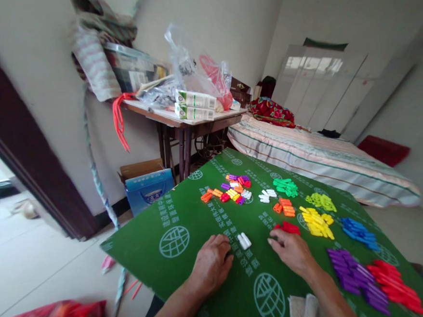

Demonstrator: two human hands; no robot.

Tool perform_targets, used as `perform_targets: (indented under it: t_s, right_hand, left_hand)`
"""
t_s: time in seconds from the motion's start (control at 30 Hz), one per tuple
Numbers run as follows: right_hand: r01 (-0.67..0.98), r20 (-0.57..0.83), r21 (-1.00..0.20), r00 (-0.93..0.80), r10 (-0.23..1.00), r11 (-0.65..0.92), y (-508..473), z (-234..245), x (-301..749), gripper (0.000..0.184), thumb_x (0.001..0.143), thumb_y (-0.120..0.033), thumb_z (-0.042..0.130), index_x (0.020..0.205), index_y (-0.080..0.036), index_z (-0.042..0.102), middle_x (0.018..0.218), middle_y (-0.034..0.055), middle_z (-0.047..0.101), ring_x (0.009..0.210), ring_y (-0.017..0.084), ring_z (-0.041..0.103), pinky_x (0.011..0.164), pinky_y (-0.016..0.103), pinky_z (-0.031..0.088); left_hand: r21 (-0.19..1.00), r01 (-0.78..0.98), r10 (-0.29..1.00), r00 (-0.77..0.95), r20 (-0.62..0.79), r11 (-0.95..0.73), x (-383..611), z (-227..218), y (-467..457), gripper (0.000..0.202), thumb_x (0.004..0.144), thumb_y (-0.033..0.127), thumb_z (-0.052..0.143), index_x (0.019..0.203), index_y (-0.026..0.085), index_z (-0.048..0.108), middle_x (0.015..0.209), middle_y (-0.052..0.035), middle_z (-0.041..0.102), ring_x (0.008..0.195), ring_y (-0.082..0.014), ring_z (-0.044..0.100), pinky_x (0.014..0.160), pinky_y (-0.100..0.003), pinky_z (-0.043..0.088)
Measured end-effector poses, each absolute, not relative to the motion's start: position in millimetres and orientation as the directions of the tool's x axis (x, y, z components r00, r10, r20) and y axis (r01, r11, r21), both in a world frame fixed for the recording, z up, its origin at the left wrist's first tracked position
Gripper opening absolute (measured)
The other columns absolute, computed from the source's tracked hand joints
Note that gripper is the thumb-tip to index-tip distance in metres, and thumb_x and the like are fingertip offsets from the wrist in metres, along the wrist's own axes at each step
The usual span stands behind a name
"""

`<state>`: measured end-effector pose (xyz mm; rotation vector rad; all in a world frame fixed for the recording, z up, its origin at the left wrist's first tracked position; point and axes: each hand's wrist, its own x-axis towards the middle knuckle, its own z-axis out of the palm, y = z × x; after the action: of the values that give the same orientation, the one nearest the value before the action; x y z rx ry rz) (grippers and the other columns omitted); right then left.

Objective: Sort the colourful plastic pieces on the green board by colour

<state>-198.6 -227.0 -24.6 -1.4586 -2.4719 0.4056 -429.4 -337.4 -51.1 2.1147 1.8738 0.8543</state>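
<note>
On a green printed board (209,236), my left hand (212,261) rests with its fingers curled in and the thumb close to them. Whatever may be under those fingers is hidden. Just right of it lie two small white plastic tube-like pieces (244,240), side by side and apart from both hands. My right hand (293,250) is beside a small group of red pieces (289,227), its thumb and forefinger slightly parted. Nothing shows between them. Beyond my hands is a mixed heap of pieces (237,189) in several colours.
Single-colour piles lie to the right: white (267,195), orange (286,208), green (286,187), lime (321,202), yellow (316,222), blue (359,233), purple (353,276), red (397,285). A cluttered table (190,123), a blue box (149,189) and a bed (316,163) stand beyond.
</note>
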Motion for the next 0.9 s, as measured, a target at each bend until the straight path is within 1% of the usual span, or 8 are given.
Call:
perform_targets:
  t_s: [0.07, 0.13, 0.3, 0.43, 0.53, 0.63, 0.73, 0.9]
  right_hand:
    - [0.796, 0.014, -0.323, -0.537, 0.844, 0.512, -237.1, -19.4, -219.7, 0.037, 0.083, -0.041, 0.048, 0.112, -0.023, 0.062, 0.071, 0.0010, 0.068, 0.062, 0.015, 0.061, 0.057, 0.024, 0.040]
    - [0.779, 0.001, -0.272, -0.587, 0.810, 0.565, -245.8, -16.3, -240.1, 0.040, 0.081, -0.040, 0.052, 0.117, -0.023, 0.058, 0.080, 0.0022, 0.069, 0.069, 0.016, 0.062, 0.060, 0.024, 0.040]
    - [0.780, -0.023, -0.096, -0.623, 0.782, 0.619, -253.4, -13.8, -275.8, 0.024, 0.081, -0.032, 0.051, 0.102, -0.025, 0.059, 0.095, 0.0040, 0.067, 0.088, 0.020, 0.062, 0.071, 0.027, 0.040]
    - [0.757, -0.059, -0.052, -0.653, 0.755, 0.651, -249.0, -10.3, -284.5, 0.023, 0.080, -0.023, 0.049, 0.102, -0.023, 0.058, 0.096, 0.0052, 0.066, 0.091, 0.020, 0.062, 0.073, 0.027, 0.039]
    - [0.741, -0.061, -0.064, -0.671, 0.739, 0.668, -241.7, -6.2, -282.3, 0.020, 0.080, -0.021, 0.048, 0.096, -0.022, 0.060, 0.094, 0.0048, 0.066, 0.089, 0.019, 0.062, 0.070, 0.026, 0.038]
    - [0.761, -0.054, -0.102, -0.647, 0.761, 0.640, -224.2, -0.4, -275.8, 0.016, 0.079, -0.024, 0.050, 0.088, -0.023, 0.063, 0.092, 0.0030, 0.067, 0.087, 0.017, 0.061, 0.068, 0.024, 0.036]
    - [0.813, -0.022, -0.121, -0.576, 0.818, 0.569, -189.5, 9.3, -268.7, 0.015, 0.077, -0.026, 0.054, 0.088, -0.024, 0.064, 0.089, 0.0002, 0.068, 0.083, 0.015, 0.061, 0.065, 0.022, 0.035]
    - [0.907, 0.014, -0.096, -0.411, 0.912, 0.410, -102.0, 23.3, -267.4, 0.023, 0.078, -0.028, 0.055, 0.099, -0.026, 0.066, 0.087, -0.0002, 0.069, 0.077, 0.014, 0.061, 0.060, 0.021, 0.036]
  left_hand:
    - [0.508, 0.842, 0.957, 0.035, 0.288, -0.183, -429.4, -51.4, -337.5, 0.010, 0.080, 0.018, 0.048, 0.079, 0.018, 0.058, 0.096, -0.0045, 0.059, 0.090, -0.0180, 0.053, 0.088, -0.034, 0.043]
    - [0.517, 0.836, 0.957, 0.033, 0.289, -0.185, -429.5, -52.4, -337.7, 0.010, 0.079, 0.018, 0.049, 0.078, 0.018, 0.059, 0.096, -0.0046, 0.060, 0.090, -0.0181, 0.053, 0.088, -0.034, 0.043]
    - [0.580, 0.798, 0.964, 0.008, 0.266, -0.167, -430.8, -52.4, -338.9, 0.009, 0.076, 0.017, 0.051, 0.077, 0.019, 0.060, 0.097, -0.0038, 0.060, 0.091, -0.0175, 0.054, 0.088, -0.032, 0.043]
    - [0.612, 0.782, 0.990, 0.039, 0.139, -0.116, -438.0, -38.1, -334.0, 0.005, 0.073, 0.019, 0.054, 0.071, 0.019, 0.059, 0.090, -0.0030, 0.062, 0.086, -0.0172, 0.057, 0.079, -0.028, 0.045]
    - [0.552, 0.829, 0.996, 0.083, 0.038, -0.091, -449.4, -19.7, -320.4, 0.006, 0.074, 0.024, 0.055, 0.073, 0.020, 0.059, 0.085, -0.0034, 0.062, 0.083, -0.0192, 0.059, 0.075, -0.029, 0.046]
    - [0.447, 0.893, 0.998, 0.054, 0.015, -0.056, -460.5, -5.9, -297.2, 0.012, 0.077, 0.028, 0.051, 0.078, 0.019, 0.060, 0.089, -0.0065, 0.062, 0.089, -0.0222, 0.059, 0.078, -0.032, 0.046]
    - [0.365, 0.929, 0.998, 0.044, 0.050, -0.059, -463.0, -5.0, -271.5, 0.018, 0.082, 0.027, 0.046, 0.080, 0.016, 0.060, 0.090, -0.0092, 0.062, 0.089, -0.0225, 0.059, 0.082, -0.034, 0.046]
    - [0.325, 0.923, 0.972, 0.155, 0.175, -0.206, -453.7, -24.3, -243.0, 0.017, 0.082, 0.021, 0.046, 0.086, 0.015, 0.061, 0.098, -0.0094, 0.060, 0.093, -0.0211, 0.056, 0.093, -0.036, 0.043]
